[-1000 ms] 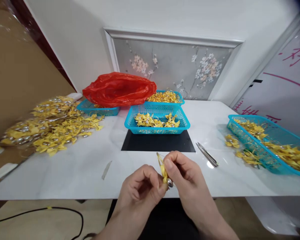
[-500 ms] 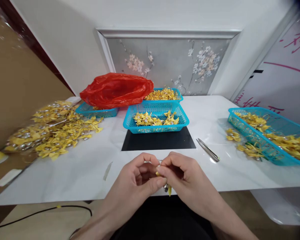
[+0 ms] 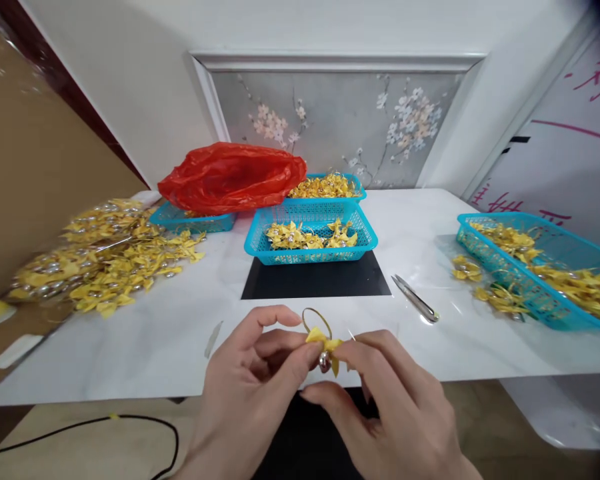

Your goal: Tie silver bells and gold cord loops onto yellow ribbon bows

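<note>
Between the thumb and fingers of my left hand point(image 3: 265, 367) is a small yellow ribbon flower point(image 3: 325, 340). It has a shiny silver bead point(image 3: 325, 361) hanging at its front and a thin loop point(image 3: 318, 323) standing up above it. My right hand point(image 3: 390, 393) is on the flower's right side, thumb spread away below and index fingertip at a petal, touching or very close. A thin pale sliver shows by the right fingers; I cannot tell what it is. Both hands are over the table's front edge.
Blue baskets of yellow flowers stand at centre point(image 3: 310, 257) and right point(image 3: 535, 293). Thread snips point(image 3: 415, 300) lie right of a black mat point(image 3: 315, 280). A red plastic bag point(image 3: 230, 177) sits behind; bagged flowers point(image 3: 115, 260) are piled left.
My right hand has let go and moved down and right, its thumb parting from the fingers. The flower and its loop, mostly covered before, now show in my left hand.
</note>
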The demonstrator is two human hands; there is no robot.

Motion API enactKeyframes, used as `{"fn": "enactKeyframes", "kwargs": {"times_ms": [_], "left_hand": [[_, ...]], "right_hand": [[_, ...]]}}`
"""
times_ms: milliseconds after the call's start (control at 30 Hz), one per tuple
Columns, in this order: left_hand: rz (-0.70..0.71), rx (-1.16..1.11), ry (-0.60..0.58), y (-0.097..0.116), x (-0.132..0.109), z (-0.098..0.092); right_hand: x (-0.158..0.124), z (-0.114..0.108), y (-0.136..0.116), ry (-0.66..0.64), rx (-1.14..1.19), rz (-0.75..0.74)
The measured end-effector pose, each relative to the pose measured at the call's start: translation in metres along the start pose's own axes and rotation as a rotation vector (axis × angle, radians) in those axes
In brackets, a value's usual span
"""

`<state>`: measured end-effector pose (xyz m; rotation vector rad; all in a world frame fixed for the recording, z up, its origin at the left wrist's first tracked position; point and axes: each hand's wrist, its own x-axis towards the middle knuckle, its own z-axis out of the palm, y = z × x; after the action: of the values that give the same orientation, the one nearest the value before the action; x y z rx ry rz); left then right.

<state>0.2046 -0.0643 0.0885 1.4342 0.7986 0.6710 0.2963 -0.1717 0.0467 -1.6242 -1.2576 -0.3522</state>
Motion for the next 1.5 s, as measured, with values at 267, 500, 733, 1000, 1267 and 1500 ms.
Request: {"fn": "enactKeyframes", "kwargs": {"times_ms": [267,500,733,1000,1267,1500], "left_hand": [[0.154,0.029,-0.028,-0.005,0.0,-0.008],[0.167,0.116,-0.166,-0.008,0.004,-0.018],[0.208,0.18,-0.2,-0.004,0.005,-0.017],[0.126,0.097,-0.258,-0.004,0.004,-0.02],[0.073,0.078,-0.242,-0.006,0.002,-0.027],[0.152,0.145,-0.19,-0.007,0.002,-0.033]], "right_hand": [[0.002,0.001,-0.001,-0.094,0.214,0.146],[0.009,-0.007,-0.001,-0.272,0.586,0.492],[0.011,-0.008,-0.004,-0.269,0.56,0.547],[0.002,0.005,0.006,0.015,0.029,-0.082],[-0.001,-0.002,0.006,0.062,-0.117,-0.221],[0.004,-0.009,0.01,-0.051,0.363,0.256]]}}
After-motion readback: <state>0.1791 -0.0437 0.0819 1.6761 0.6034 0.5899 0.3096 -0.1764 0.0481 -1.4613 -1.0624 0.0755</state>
